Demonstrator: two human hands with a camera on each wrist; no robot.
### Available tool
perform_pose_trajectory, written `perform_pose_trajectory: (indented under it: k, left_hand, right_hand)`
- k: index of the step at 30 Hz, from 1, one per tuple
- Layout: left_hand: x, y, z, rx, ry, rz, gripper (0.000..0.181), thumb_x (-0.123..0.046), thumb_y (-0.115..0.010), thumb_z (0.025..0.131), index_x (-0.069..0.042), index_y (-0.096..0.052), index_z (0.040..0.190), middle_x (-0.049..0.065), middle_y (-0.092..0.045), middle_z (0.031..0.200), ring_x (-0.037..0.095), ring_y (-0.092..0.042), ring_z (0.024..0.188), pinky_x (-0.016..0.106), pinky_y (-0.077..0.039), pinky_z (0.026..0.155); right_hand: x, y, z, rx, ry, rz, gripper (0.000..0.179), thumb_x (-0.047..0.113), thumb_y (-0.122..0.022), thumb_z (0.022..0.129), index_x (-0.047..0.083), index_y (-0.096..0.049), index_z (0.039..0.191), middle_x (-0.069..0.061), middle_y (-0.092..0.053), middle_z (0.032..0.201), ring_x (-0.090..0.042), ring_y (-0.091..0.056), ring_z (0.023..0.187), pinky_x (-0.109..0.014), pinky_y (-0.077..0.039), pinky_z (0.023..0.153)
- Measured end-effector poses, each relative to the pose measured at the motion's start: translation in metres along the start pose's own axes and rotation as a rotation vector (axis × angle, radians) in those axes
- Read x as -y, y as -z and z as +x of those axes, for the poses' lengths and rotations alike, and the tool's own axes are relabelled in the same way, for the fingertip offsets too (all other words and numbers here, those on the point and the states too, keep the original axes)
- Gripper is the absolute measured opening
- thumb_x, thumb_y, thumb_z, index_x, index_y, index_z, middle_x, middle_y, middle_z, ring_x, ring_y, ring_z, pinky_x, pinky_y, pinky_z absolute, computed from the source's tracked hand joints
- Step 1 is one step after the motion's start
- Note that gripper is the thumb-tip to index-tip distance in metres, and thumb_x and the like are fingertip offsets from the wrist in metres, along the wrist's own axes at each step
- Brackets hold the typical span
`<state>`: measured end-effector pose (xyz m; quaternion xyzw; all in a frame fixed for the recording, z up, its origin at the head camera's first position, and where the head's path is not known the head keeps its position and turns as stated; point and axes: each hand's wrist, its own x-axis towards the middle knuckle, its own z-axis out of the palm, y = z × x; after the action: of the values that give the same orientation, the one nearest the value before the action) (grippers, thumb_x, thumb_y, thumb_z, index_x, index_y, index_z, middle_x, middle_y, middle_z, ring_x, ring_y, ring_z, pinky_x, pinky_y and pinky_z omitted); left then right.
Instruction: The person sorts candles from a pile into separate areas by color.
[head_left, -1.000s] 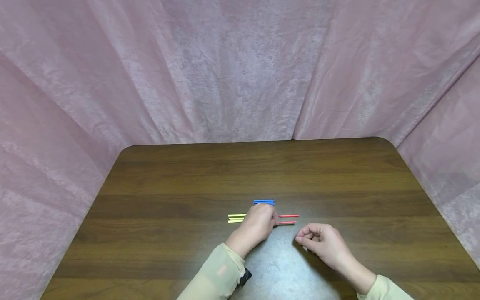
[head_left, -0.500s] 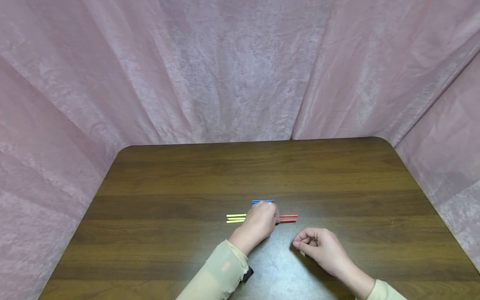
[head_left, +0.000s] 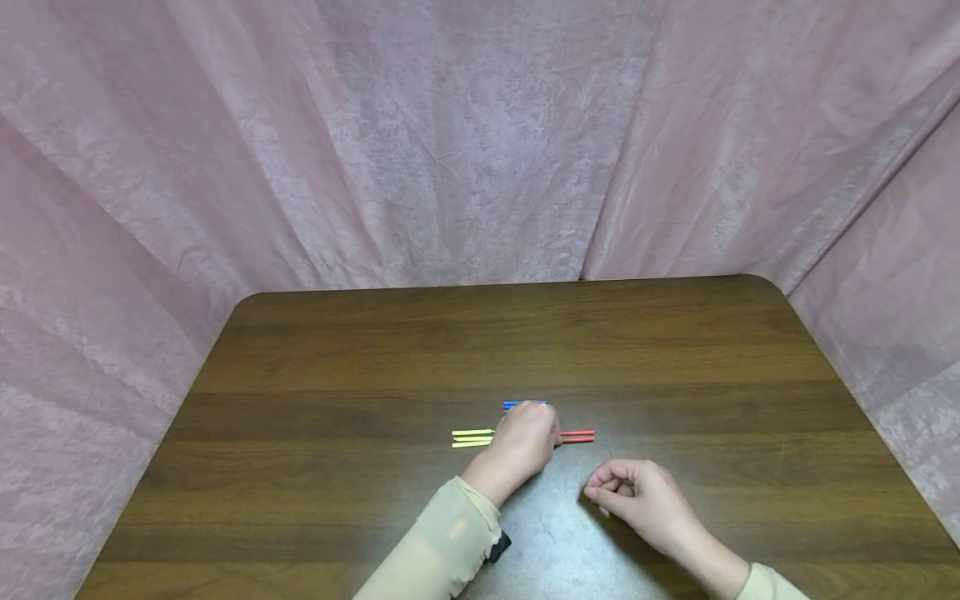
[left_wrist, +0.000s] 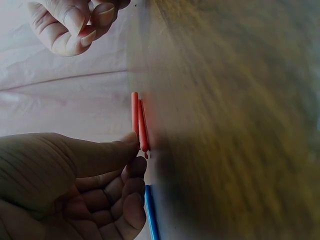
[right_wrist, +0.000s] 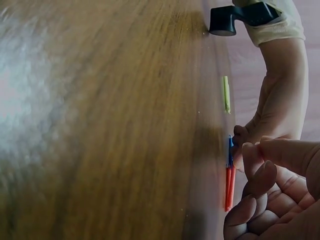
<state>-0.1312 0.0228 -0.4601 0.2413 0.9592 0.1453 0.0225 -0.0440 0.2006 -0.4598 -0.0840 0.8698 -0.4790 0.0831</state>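
My left hand (head_left: 525,437) reaches over the middle of the table and pinches a thin red candle (left_wrist: 135,110) near one end, between thumb and forefinger. A second red candle (left_wrist: 143,125), with a short wick-like tip, lies close beside it. Both point right from the hand in the head view. My right hand (head_left: 648,504) hovers nearer me on the right, its fingers loosely curled and the thumb close to the forefinger; nothing shows between them. Several yellow candles (head_left: 471,438) lie left of the left hand. Blue candles (head_left: 513,405) lie just beyond it, partly hidden by it.
The brown wooden table (head_left: 337,358) has rounded far corners. Pink curtains (head_left: 480,142) hang behind it and at both sides. A black device (head_left: 499,547) is worn at the left wrist, by the pale sleeve (head_left: 435,542).
The nearer red candle has shifted away from me, closing the gap to the other, and their right ends now line up. My right hand has drifted slightly toward me and left.
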Motion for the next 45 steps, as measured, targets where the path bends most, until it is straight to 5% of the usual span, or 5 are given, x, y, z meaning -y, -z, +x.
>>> perform_pose_trajectory:
  k: [32,40,45]
  left_hand:
    - [0.001,0.0,-0.003,-0.03,0.019,0.027,0.024,-0.014,-0.079,0.072,-0.02,-0.061,0.057,-0.008,-0.06,0.062,0.013,-0.06,0.063,0.026,-0.046,0.055]
    - [0.003,0.005,-0.007,-0.082,0.023,0.03,0.021,-0.01,-0.075,0.069,-0.022,-0.063,0.056,-0.009,-0.058,0.059,0.014,-0.059,0.06,0.026,-0.045,0.054]
    - [0.005,0.009,-0.013,-0.11,0.009,0.029,0.023,-0.017,-0.075,0.076,-0.022,-0.065,0.056,-0.007,-0.059,0.061,0.017,-0.062,0.064,0.029,-0.047,0.059]
  right_hand:
    - [-0.001,-0.002,0.001,0.009,0.019,0.0,0.007,0.015,-0.075,0.083,0.015,-0.069,0.079,0.008,-0.06,0.065,0.002,-0.043,0.049,-0.022,-0.039,0.048]
    - [0.0,-0.001,0.005,-0.003,0.01,0.003,0.006,0.016,-0.075,0.085,0.013,-0.07,0.082,0.005,-0.062,0.066,0.0,-0.048,0.051,-0.023,-0.041,0.048]
    - [0.002,-0.001,0.008,-0.016,0.009,-0.016,0.005,0.014,-0.074,0.085,0.012,-0.07,0.083,0.005,-0.06,0.064,0.0,-0.047,0.051,-0.023,-0.04,0.047]
